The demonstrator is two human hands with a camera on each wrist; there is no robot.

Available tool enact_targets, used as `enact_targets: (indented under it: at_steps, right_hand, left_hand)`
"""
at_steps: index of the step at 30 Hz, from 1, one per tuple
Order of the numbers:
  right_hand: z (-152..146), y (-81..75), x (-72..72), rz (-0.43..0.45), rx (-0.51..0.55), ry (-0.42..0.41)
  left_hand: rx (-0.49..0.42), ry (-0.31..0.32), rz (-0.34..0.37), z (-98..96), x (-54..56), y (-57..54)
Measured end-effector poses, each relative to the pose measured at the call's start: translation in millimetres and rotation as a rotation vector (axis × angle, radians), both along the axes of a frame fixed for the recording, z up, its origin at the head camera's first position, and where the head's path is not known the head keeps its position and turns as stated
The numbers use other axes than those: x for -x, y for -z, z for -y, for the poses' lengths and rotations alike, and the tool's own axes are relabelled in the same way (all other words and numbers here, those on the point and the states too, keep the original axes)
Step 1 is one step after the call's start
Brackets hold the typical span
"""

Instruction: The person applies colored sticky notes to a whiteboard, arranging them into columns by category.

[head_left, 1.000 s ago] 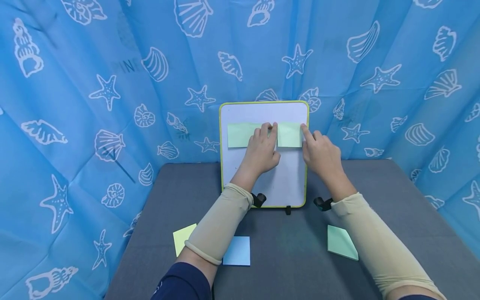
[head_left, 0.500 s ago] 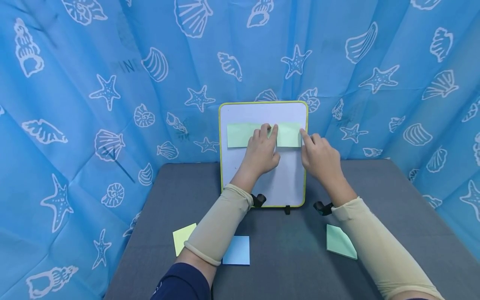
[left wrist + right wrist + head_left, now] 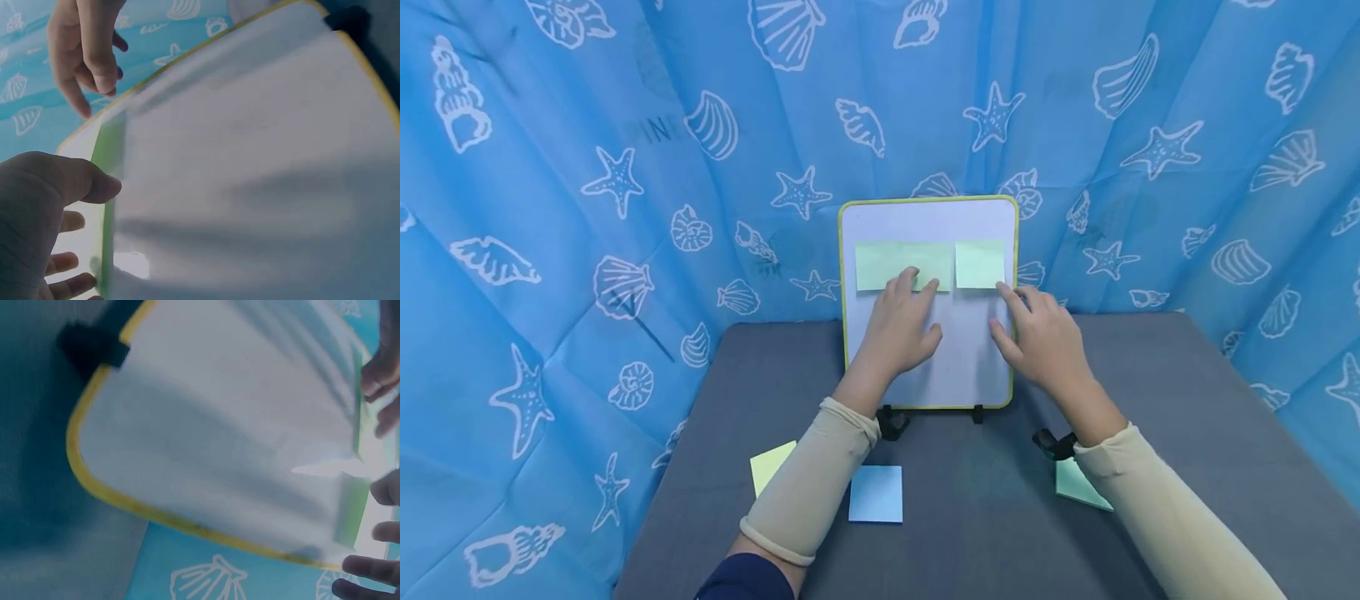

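Observation:
A white dry-erase board (image 3: 966, 358) with a yellow rim stands upright against the curtain. Across its upper half runs a wide band of light green sticky notes (image 3: 876, 262), and right of it, past a narrow gap, is a single light green sticky note (image 3: 980, 265). My left hand (image 3: 897, 329) hovers in front of the band's lower edge, fingers spread and holding nothing. The right hand (image 3: 1045, 342) has its index fingertip near the single note's lower right corner, its thumb apart. In the right wrist view, that note's lower edge (image 3: 355, 512) lifts off the board.
On the grey table (image 3: 970, 542) lie a blue sticky note pad (image 3: 876, 494), a yellow one (image 3: 771, 465) partly behind the left forearm, and a green one (image 3: 1081, 485) partly under the right sleeve. Black feet (image 3: 977, 414) support the board. Blue shell-print curtain (image 3: 700, 208) hangs behind.
Both hands have come down and back from the single note's side edges, where their index fingertips were. The left hand also shifted left, uncovering the band's right end. The notes stay on the board.

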State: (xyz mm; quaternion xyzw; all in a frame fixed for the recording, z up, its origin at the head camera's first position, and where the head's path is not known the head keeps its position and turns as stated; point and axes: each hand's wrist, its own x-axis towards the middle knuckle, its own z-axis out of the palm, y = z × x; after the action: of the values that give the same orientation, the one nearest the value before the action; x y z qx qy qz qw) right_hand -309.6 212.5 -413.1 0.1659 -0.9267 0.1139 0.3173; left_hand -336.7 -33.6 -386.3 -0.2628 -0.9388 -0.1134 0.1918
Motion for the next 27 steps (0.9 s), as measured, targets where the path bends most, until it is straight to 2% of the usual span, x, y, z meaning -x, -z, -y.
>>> enact_targets:
  at_steps: [4, 11, 19, 23, 27]
  right_hand:
    - [4.8, 2.9, -15.9, 0.069, 0.0, -0.045]
    - [14.5, 19.1, -38.3, 0.034, 0.011, -0.161]
    - [31.3, 40.2, -58.0, 0.067, 0.046, -0.287]
    - [45.3, 52.3, -71.5, 0.118, 0.056, -0.348]
    - [58.0, 61.7, -88.3, 0.202, 0.069, -0.364]
  left_hand:
    - [-0.028, 0.005, 0.03, 15.1, -17.1, 12.5]
    - [-0.079, 0.007, 0.06, 39.3, -45.1, 31.9]
    - [-0.118, 0.047, 0.082, 58.6, -70.7, 46.6]
    - [-0.159, 0.039, 0.136, 68.8, -89.4, 57.4]
    - [-0.218, 0.023, 0.213, 78.4, -110.7, 72.0]
